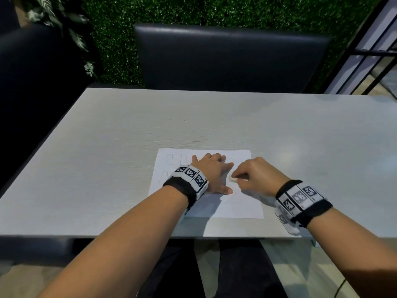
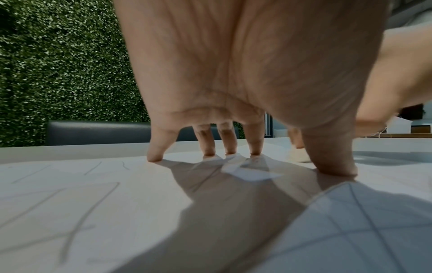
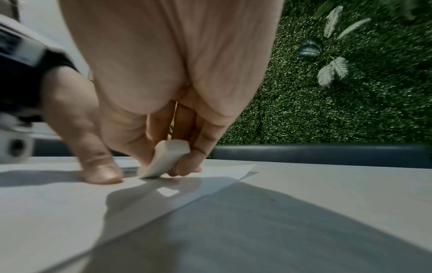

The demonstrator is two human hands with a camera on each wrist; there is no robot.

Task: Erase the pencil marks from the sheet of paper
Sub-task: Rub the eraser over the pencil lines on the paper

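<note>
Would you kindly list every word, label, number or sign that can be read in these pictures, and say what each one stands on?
No readable words, brand names or numbers appear in any view.
Left wristband: black-and-white square code markers, patterns only, no letters.
Right wristband: the same kind of markers, blurred, no text.
Sheet of paper: faint pencil marks, lines and box shapes; whether any form letters cannot be told.
Eraser held by the right hand: plain white, no print visible.

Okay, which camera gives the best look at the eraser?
The right wrist view: the white eraser fills the middle, pinched by the right hand with one corner on the paper. The head view shows only a small white sliver at the fingers. The left wrist view catches a blurred pale bit behind the left thumb.
</note>
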